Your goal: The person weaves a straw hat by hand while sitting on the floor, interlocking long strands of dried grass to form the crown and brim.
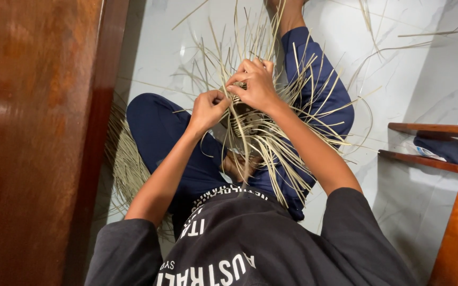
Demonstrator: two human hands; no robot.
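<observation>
Straw-pale strips (271, 143) of half-woven basketwork are pinched by both hands, left hand (208, 108) and right hand (254, 85).

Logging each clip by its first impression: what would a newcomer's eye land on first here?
At centre, the left hand and right hand pinch pale strips on a half-woven piece held over the lap, its loose strips fanning out in all directions. A glossy reddish wooden panel fills the left side, and the white marble-patterned floor lies beyond.
</observation>
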